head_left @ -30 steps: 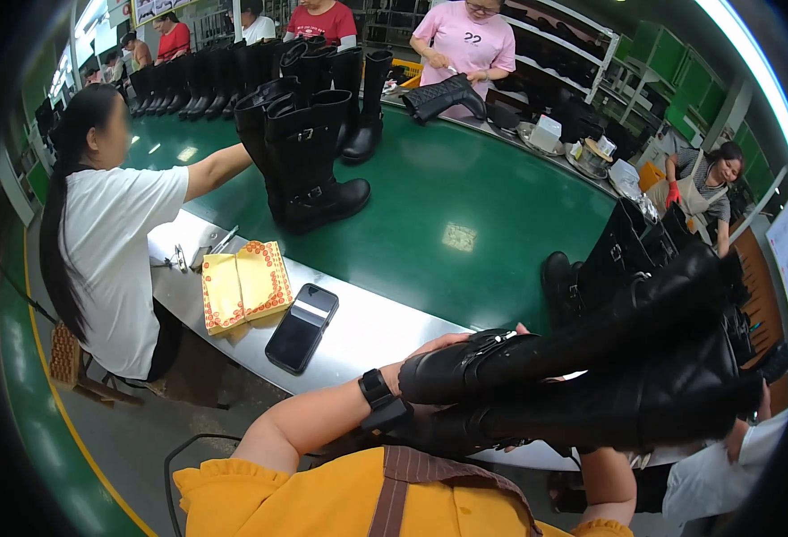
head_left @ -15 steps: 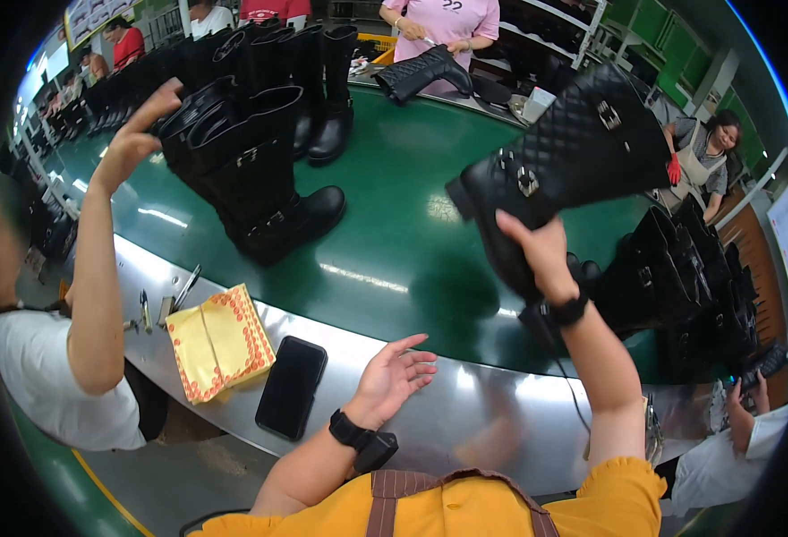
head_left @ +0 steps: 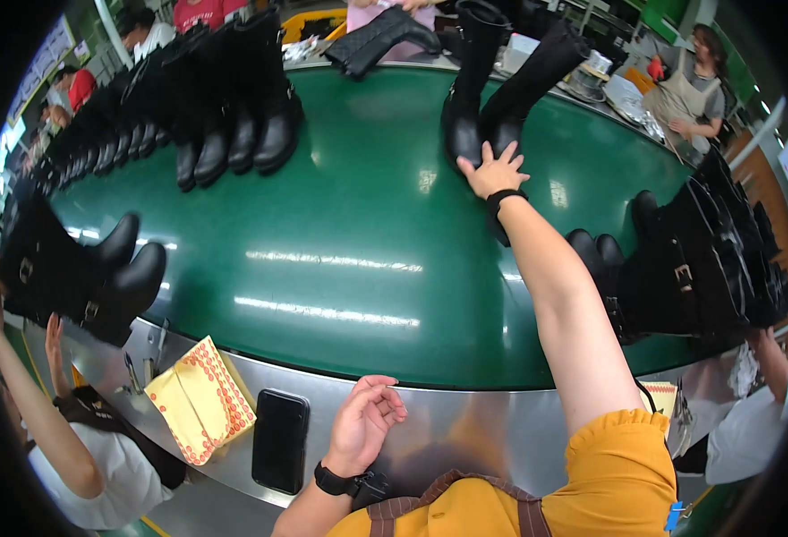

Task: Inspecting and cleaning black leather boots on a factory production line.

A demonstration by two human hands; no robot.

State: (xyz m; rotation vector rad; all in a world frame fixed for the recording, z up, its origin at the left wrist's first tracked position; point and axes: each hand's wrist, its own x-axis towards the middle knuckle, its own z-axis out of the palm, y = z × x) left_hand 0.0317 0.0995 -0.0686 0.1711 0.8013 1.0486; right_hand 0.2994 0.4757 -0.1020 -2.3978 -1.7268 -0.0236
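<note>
Two tall black boots stand on the green tabletop point(head_left: 340, 215) toward the far side: a left boot point(head_left: 468, 98) upright and a right boot point(head_left: 530, 85) leaning to the right. My right arm is stretched out, and my right hand point(head_left: 497, 172) lies with spread fingers at the toes of these boots, gripping neither. Above the metal near edge point(head_left: 447, 430) hovers my left hand point(head_left: 364, 428), palm turned inward and fingers loosely curled, with nothing in it. A dark phone point(head_left: 280, 440) lies beside it on the metal.
Yellow printed sheets point(head_left: 199, 398) are stacked left of the phone. At the left, a co-worker's hands hold black boots point(head_left: 80, 264). More boots stand in a row point(head_left: 233, 98) at the far left and in a group point(head_left: 680, 268) at the right. Across the table lies a quilted boot point(head_left: 380, 40).
The quilted boot has left my right hand, which has reached farther out to the two standing boots. The co-worker's boots have moved left. My left hand has dropped slightly, its fingers more curled.
</note>
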